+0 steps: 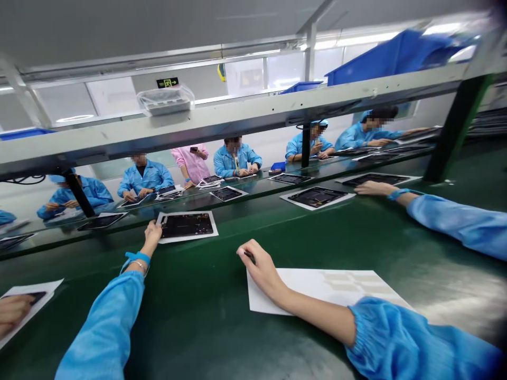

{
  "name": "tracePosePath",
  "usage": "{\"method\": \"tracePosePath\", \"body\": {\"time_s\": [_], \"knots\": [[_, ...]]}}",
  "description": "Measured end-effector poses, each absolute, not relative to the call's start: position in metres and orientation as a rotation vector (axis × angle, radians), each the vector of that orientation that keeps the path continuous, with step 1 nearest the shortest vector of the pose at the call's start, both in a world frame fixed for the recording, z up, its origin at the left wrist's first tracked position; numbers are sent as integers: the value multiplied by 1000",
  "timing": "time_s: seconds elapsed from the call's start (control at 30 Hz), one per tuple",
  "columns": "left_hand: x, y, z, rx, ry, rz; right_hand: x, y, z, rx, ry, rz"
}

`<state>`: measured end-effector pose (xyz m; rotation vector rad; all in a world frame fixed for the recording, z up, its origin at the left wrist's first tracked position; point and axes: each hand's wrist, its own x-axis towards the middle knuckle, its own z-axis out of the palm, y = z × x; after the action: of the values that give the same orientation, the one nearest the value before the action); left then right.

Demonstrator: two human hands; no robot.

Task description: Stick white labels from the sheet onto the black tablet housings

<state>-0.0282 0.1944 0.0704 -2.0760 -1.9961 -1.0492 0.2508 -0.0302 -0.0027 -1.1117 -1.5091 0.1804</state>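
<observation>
My left hand (pixel 152 236) reaches forward and pinches the left edge of a flat black electronic panel (pixel 188 224), which lies on a white sheet. A blue band is around that wrist. My right hand (pixel 261 268) is curled over the left end of a white sheet (pixel 317 282) with pale beige strips on it. A small dark thing shows between its thumb and fingers; what it is I cannot make out. Both forearms are in blue sleeves.
More black panels (pixel 317 197) on white sheets lie along the green surface (pixel 206 316). Co-workers' hands touch panels at right (pixel 374 189) and far left (pixel 16 314). A shelf beam (pixel 245 116) on dark posts crosses above; people in blue sit beyond.
</observation>
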Motion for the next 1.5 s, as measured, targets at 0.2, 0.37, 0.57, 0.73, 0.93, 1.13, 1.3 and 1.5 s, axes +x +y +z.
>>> {"method": "tracePosePath", "body": {"time_s": [0.2, 0.37, 0.57, 0.73, 0.93, 1.13, 1.3, 1.5], "knots": [[18, 150, 32, -2498, -1576, -789, 249, -35, -2, -1075, -1681, 123], [57, 72, -16, -3015, -994, -449, 250, -41, -4, -1009, -1854, 13], [62, 41, -17, -3241, -788, -373, 251, -42, -15, -1260, -2234, -2], [62, 41, -10, -3280, -826, -274, 249, -44, -15, -1340, -2278, 88], [61, 40, -11, -3290, -825, -293, 250, -44, -15, -1350, -2226, 268], [60, 42, -14, -3276, -796, -327, 251, -44, -14, -1342, -2217, 302], [59, 43, -17, -3259, -773, -404, 251, -46, -12, -1322, -2201, 350], [60, 40, -14, -3239, -769, -507, 250, -46, -11, -1372, -2156, 357]]}}
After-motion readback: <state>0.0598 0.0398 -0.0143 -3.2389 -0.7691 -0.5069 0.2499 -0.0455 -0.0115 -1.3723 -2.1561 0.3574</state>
